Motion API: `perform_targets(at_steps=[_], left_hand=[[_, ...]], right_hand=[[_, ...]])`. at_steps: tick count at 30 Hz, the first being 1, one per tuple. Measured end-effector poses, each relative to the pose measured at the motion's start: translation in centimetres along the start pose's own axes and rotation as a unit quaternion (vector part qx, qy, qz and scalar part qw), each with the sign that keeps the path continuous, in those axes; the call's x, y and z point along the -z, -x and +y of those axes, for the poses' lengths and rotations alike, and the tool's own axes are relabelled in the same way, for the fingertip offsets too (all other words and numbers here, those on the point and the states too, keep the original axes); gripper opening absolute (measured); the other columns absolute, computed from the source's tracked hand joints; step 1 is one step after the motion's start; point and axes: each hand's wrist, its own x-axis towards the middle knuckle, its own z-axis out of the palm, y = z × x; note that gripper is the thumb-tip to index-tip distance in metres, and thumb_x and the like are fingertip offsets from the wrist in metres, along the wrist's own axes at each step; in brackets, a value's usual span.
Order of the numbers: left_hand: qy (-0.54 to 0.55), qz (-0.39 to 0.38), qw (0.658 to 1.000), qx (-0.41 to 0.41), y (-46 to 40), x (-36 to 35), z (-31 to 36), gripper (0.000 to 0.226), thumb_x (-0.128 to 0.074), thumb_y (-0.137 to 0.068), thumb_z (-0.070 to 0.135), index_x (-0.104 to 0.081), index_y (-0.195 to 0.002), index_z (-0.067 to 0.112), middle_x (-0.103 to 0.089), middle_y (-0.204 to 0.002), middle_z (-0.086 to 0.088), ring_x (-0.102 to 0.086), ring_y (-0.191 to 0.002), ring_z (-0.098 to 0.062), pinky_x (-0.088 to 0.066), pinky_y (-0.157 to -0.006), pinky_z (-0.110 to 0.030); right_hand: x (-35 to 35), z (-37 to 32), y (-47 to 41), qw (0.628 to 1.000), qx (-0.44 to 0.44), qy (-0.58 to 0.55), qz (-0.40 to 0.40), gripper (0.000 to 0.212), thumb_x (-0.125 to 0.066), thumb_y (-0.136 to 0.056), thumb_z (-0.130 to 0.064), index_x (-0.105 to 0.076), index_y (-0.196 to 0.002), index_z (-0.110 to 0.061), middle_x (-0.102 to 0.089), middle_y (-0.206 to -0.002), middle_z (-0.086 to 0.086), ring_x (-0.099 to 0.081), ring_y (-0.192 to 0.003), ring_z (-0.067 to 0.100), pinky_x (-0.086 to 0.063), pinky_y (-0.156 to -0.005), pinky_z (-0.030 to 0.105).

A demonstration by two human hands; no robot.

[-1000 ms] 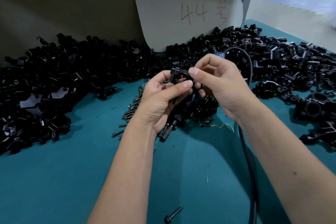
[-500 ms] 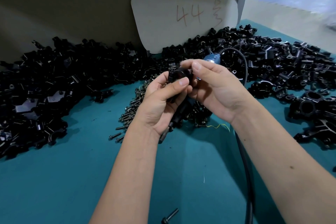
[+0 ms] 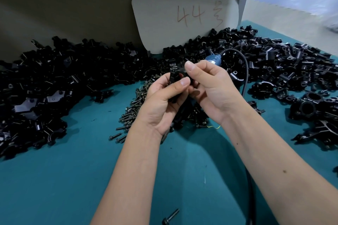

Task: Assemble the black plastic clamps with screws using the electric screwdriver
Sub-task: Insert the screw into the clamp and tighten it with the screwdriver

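My left hand (image 3: pixel 162 107) and my right hand (image 3: pixel 212 93) meet above the teal table and both pinch one black plastic clamp (image 3: pixel 178 75) by its ring. The left thumb lies across its front and the right thumb presses on its top. The electric screwdriver (image 3: pixel 213 59) runs slantwise behind the hands. Its blue end sticks out above my right hand and its tip shows below my left wrist. Which hand carries it is hidden. A heap of dark screws (image 3: pixel 133 111) lies just beneath the hands.
Piles of black clamp parts cover the table's left (image 3: pixel 54 82) and back right (image 3: pixel 292 64). Larger assembled clamps (image 3: pixel 311 109) sit at the right. The screwdriver cable (image 3: pixel 246 71) arcs behind and runs under my right forearm. A loose screw (image 3: pixel 172 216) lies near the front edge. A card marked 44 (image 3: pixel 182 14) leans on the wall.
Both hands have lifted the clamp slightly up and away from me. The screwdriver's blue end now shows more fully above my right hand.
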Motion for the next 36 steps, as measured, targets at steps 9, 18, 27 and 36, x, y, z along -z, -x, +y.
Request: perform_targets(at_steps=[9, 18, 27, 36], left_hand=[[0.026, 0.013, 1.000, -0.002, 0.2, 0.3, 0.4, 0.026, -0.073, -0.080, 0.002, -0.069, -0.106, 0.004, -0.072, -0.086, -0.004, -0.067, -0.071, -0.008, -0.058, -0.070, -0.015], [0.026, 0.009, 1.000, -0.015, 0.4, 0.6, 0.9, 0.015, -0.074, -0.079, 0.001, -0.078, -0.091, 0.010, -0.072, -0.085, -0.007, -0.069, -0.072, -0.011, -0.057, -0.067, -0.016], [0.001, 0.011, 0.999, -0.050, 0.4, -0.5, 0.4, 0.020, -0.073, -0.087, 0.011, -0.064, -0.104, 0.003, -0.072, -0.086, -0.008, -0.068, -0.071, -0.018, -0.059, -0.073, -0.029], [-0.028, 0.087, 0.995, -0.039, 0.2, -1.0, 0.1, 0.021, -0.067, -0.095, 0.034, -0.072, -0.094, 0.013, -0.070, -0.079, -0.002, -0.055, -0.056, -0.009, -0.049, -0.057, -0.021]], right_hand=[[-0.5, 0.6, 0.1, 1.000, 0.015, 0.016, -0.007, 0.005, -0.076, -0.079, -0.025, -0.075, -0.083, -0.021, -0.069, -0.078, -0.006, -0.063, -0.068, 0.004, -0.051, -0.061, 0.018], [-0.8, 0.4, 0.2, 1.000, 0.009, -0.003, -0.005, 0.009, -0.074, -0.081, -0.026, -0.080, -0.086, -0.021, -0.070, -0.080, -0.002, -0.062, -0.067, 0.007, -0.053, -0.063, 0.019], [-1.4, 0.4, 0.1, 0.995, 0.061, 0.048, 0.070, 0.020, -0.079, -0.086, -0.005, -0.064, -0.077, -0.014, -0.069, -0.074, 0.001, -0.061, -0.063, 0.008, -0.048, -0.055, 0.019], [-1.1, 0.8, 0.2, 0.991, 0.079, 0.110, 0.012, 0.012, -0.067, -0.100, -0.015, -0.067, -0.093, -0.005, -0.062, -0.076, 0.002, -0.055, -0.061, 0.010, -0.046, -0.054, 0.018]])
